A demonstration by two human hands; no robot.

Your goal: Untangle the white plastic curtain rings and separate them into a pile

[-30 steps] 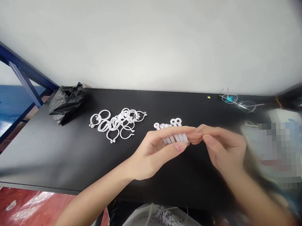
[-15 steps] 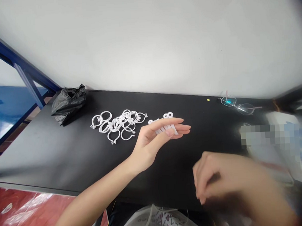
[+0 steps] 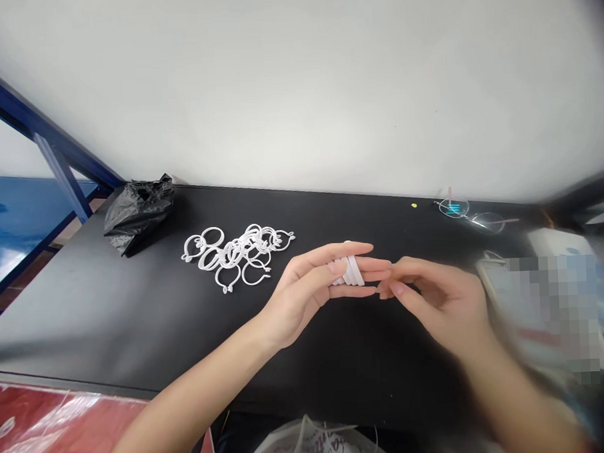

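My left hand (image 3: 309,279) is over the middle of the table, its fingers stretched to the right. Several white plastic curtain rings (image 3: 353,271) sit side by side round its middle fingers, with the thumb pressed on them. At those fingertips is my right hand (image 3: 435,291), thumb and fingers drawn together in a pinch; whatever it may hold is too small or hidden. To the left lies a loose pile of similar white rings (image 3: 228,253) with small eyelets, some of them open at the eyelet.
A crumpled black plastic bag (image 3: 138,213) rests at the back left of the black table (image 3: 150,306). Eyeglasses (image 3: 472,216) lie at the back right, near a pale blurred object (image 3: 558,249). A translucent printed bag (image 3: 316,446) is at the near edge, below my hands.
My right hand has come up and left from the near right to my left fingertips. The left hand has turned slightly, and its rings' eyelets are now mostly hidden.
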